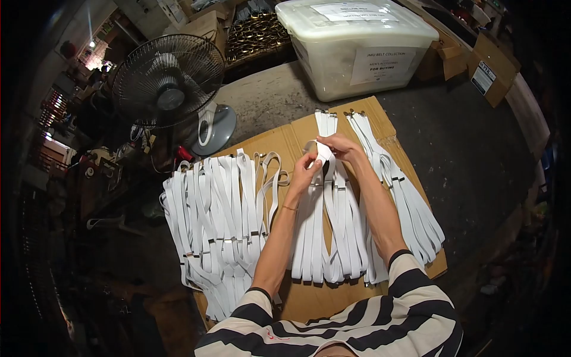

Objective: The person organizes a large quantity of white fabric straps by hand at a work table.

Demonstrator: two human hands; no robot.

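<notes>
Over the middle bundle of straps (345, 238), both hands close on one white strap (324, 152). Fingers and thumb of my left hand (306, 171) pinch it from the lower left. On its upper right side, my right hand (340, 146) grips the same strap, which is folded or looped between the hands. Small metal clips (326, 112) show at the far end of this bundle. To the right lies another bundle of white straps (410, 214), with dark metal adjusters. A wider spread of white straps (208, 202) lies left of my left arm.
The straps lie on a cardboard sheet (285, 140) on a dark table. A lidded plastic box (357, 59) stands at the back, beside an open carton (491, 71). A black fan (169, 83) stands back left. Brass-coloured metal pieces (256, 35) fill a tray behind.
</notes>
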